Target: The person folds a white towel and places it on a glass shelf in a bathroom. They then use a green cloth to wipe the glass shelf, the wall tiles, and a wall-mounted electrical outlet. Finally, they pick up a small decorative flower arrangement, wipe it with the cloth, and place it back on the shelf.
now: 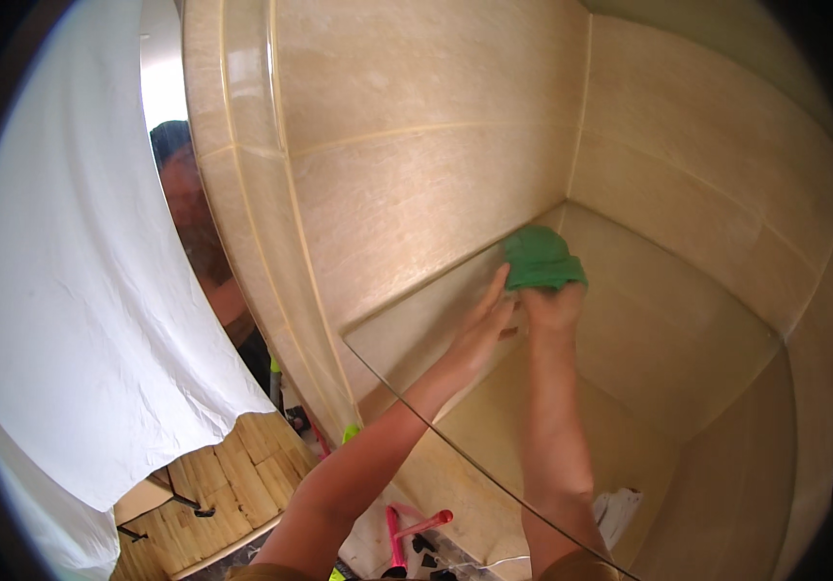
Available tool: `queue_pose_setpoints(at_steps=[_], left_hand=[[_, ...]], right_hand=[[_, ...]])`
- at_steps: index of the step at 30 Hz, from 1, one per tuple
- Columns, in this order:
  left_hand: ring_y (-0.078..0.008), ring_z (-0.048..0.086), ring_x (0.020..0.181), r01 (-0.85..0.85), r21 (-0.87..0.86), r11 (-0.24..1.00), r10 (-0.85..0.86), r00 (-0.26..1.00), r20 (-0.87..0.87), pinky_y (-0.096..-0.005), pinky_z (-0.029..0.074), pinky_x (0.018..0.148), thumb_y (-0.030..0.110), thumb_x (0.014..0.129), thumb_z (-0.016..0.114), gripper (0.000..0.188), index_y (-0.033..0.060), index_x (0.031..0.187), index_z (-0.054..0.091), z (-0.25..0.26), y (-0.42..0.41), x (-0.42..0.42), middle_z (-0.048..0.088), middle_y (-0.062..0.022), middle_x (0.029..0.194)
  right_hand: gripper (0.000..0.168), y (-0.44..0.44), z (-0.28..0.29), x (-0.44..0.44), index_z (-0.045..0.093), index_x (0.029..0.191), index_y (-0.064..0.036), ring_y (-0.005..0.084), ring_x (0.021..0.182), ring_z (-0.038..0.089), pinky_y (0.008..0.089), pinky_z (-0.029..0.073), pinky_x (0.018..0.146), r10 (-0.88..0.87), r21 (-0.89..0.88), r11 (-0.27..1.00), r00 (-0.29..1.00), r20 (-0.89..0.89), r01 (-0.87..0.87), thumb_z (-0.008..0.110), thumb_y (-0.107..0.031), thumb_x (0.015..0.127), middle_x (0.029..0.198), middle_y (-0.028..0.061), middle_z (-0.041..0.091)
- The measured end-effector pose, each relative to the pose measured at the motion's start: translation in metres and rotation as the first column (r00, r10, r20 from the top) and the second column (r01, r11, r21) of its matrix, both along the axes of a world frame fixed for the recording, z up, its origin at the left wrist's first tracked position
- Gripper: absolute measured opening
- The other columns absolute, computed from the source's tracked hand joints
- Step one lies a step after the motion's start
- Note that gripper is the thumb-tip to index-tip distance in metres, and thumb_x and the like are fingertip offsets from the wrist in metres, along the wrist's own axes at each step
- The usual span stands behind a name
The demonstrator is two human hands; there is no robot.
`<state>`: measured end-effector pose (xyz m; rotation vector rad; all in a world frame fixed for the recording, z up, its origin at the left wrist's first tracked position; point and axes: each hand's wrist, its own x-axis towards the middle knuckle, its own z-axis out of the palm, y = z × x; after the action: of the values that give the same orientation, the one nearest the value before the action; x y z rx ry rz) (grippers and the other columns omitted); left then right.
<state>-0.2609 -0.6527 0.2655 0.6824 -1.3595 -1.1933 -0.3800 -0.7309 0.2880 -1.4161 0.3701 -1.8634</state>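
A green cloth [541, 256] lies against a glass shelf [649, 290] inside a beige tiled niche. My right hand [554, 305] grips the cloth, whose folds cover the fingers. Close at its left, my left hand [489, 319] reaches up with a fingertip at the cloth's lower left edge. Whether the left fingers hold the fabric cannot be made out. Both forearms extend past the shelf's thin front edge [453, 443]. The cloth is near the corner where the back tiled wall [431, 210] meets the side wall [692, 138].
White sheeting [97, 276] hangs at left, with a person [191, 196] partly visible beyond it. Below are plank flooring [242, 472] and a pink object [416, 526] amid dark scraps. A white crumpled item [618, 512] sits low by my right elbow.
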Motion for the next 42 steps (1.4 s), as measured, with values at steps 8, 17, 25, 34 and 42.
queue_pose_setpoints(at_steps=[8,17,25,34,42], left_hand=[[-0.0221,0.041,0.131,0.033,0.012,0.999,-0.03,0.987,-0.16,-0.045,0.04,0.103,0.041,0.103,0.042,0.062,0.0265,0.155,0.012,-0.011,-0.018,-0.007,0.026,-0.0052,0.155],[-0.0225,0.046,0.128,-0.118,0.004,0.993,0.112,0.936,-0.333,-0.0424,0.044,0.098,0.044,0.1,0.048,0.061,0.0163,0.149,0.025,-0.008,0.02,-0.01,0.039,-0.007,0.145],[-0.0165,0.049,0.123,0.056,0.081,0.995,-0.037,0.975,-0.218,-0.0373,0.045,0.097,0.044,0.101,0.044,0.052,0.0141,0.144,0.039,0.007,-0.007,-0.036,0.048,-0.004,0.138],[-0.0165,0.048,0.125,0.316,0.061,0.947,-0.291,0.923,-0.252,-0.0386,0.044,0.098,0.043,0.1,0.048,0.055,0.014,0.145,0.036,0.009,0.028,-0.122,0.047,-0.0034,0.139],[-0.0174,0.049,0.124,0.555,0.073,0.828,-0.52,0.811,-0.268,-0.0395,0.043,0.098,0.042,0.1,0.05,0.051,0.0142,0.142,0.04,0.001,0.064,-0.232,0.05,-0.0033,0.135]], right_hand=[[0.024,-0.018,-0.005,-0.006,0.059,0.109,0.003,0.0284,0.1,0.061,0.043,0.053,0.087,0.562,0.028,0.689,0.559,0.609,-0.724,0.049,-0.012,0.094,0.105,0.0154,0.063],[0.039,0.046,0.012,0.02,0.061,0.106,0.002,0.0217,0.089,0.064,0.0351,0.054,0.079,0.558,0.081,0.696,0.608,0.564,-0.714,0.067,0.014,0.069,0.1,0.0099,0.066],[0.025,0.032,0.0,-0.028,0.059,0.107,0.004,0.032,0.101,0.057,0.0478,0.047,0.091,0.41,0.012,0.889,0.808,0.423,-0.457,0.046,-0.011,0.092,0.108,0.0157,0.062],[0.022,0.11,0.015,-0.112,0.062,0.104,0.002,0.0243,0.096,0.061,0.0385,0.049,0.085,-0.212,0.144,0.97,0.973,0.092,0.197,0.061,0.0,0.082,0.104,0.0117,0.065],[0.022,0.178,0.004,-0.216,0.063,0.103,0.005,0.0251,0.096,0.062,0.0383,0.051,0.086,-0.522,0.058,0.852,0.851,0.056,0.52,0.062,0.003,0.08,0.105,0.0139,0.065]])
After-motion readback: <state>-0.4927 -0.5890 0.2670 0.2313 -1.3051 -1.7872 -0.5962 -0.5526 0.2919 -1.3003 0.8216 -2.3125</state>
